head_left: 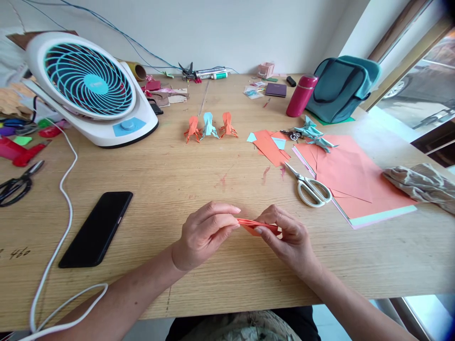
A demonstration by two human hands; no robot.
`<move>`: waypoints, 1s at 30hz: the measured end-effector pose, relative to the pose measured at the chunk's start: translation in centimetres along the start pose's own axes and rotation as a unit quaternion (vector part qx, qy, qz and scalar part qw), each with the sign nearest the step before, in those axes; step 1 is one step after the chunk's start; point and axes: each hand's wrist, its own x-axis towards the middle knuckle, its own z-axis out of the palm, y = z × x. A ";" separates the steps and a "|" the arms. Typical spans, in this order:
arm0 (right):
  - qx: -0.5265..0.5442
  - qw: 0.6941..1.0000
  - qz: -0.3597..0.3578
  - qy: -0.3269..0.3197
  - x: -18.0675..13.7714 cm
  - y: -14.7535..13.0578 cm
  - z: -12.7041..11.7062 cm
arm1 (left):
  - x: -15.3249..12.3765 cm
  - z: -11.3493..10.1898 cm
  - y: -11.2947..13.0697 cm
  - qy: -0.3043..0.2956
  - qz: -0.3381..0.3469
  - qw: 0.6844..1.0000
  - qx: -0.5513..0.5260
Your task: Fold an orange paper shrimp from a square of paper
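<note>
My left hand (204, 232) and my right hand (289, 237) both pinch a small folded piece of orange paper (254, 226) just above the wooden table (199, 180), near its front edge. The fingers of each hand are pressed together on the paper's ends. Three finished origami figures (209, 127), two orange and one light blue, stand in a row at the middle of the table. A stack of orange paper sheets (355, 180) lies to the right, with white-handled scissors (311, 187) beside it.
A black phone (97, 227) lies at the left front with a white cable (62, 189) curling past it. A white and teal fan (88, 87) stands at the back left. Black scissors (17, 184), a red bottle (301, 94), a teal bag (341, 87) and a crumpled cloth (421, 182) are around.
</note>
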 end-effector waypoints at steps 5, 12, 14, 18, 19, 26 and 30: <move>-0.010 1.000 -0.007 0.004 0.0 0.0 0.0 | 0.1 0.0 -0.2 -0.023 -0.004 1.000 0.000; -0.042 0.998 -0.016 0.038 -0.3 -0.1 0.2 | 0.5 0.4 0.5 0.022 -0.063 0.998 -0.001; -0.058 0.997 -0.024 0.049 -0.3 -0.1 0.2 | 0.5 0.5 0.6 0.026 -0.076 0.997 -0.001; -0.092 0.993 -0.050 0.054 -0.2 -0.1 0.4 | 0.6 0.7 0.9 0.025 -0.113 0.993 -0.030; -0.097 0.992 -0.054 0.053 -0.2 -0.2 0.4 | 0.7 0.7 1.0 0.026 -0.126 0.991 -0.037; -0.104 0.992 -0.057 0.042 -0.2 -0.3 0.5 | 0.6 1.1 1.3 0.027 -0.192 0.975 -0.107; -0.118 0.991 -0.063 0.031 -0.2 0.0 0.7 | 0.5 1.3 1.4 0.037 -0.214 0.968 -0.128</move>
